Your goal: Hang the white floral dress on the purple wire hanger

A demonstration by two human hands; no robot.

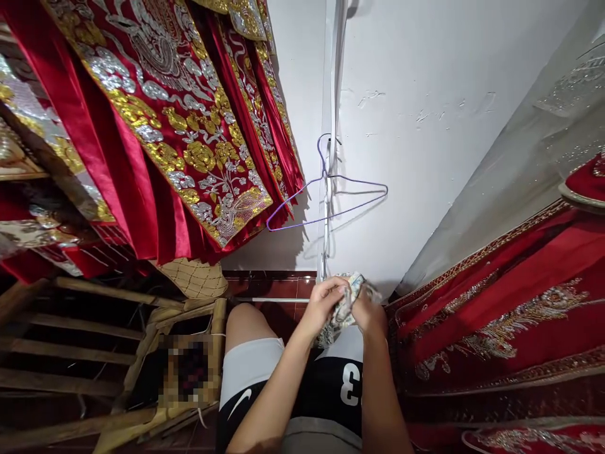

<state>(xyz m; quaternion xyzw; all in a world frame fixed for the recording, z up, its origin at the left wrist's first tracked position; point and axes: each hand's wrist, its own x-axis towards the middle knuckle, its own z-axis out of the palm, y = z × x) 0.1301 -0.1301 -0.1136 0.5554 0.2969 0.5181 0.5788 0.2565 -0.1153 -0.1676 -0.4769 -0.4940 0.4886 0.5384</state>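
A bunched piece of light patterned cloth point(347, 306) is between my two hands, above my right knee. My left hand point(326, 295) has its fingers closed on the cloth's left side. On the other side my right hand point(365, 309) grips the cloth too, somewhat blurred. Part of the cloth hangs below the hands toward my thigh. Its full shape is hidden in the folds. Beyond my hands, a purple wire hanger point(302, 222) hangs bare from a hook on the white wall strip.
Red embroidered garments point(198, 126) hang at the left. More red beaded fabric point(496, 315) lies along the right side, below a sheer covering. A wooden rack point(94, 347) stands low at the left. The white wall point(401, 139) rises ahead.
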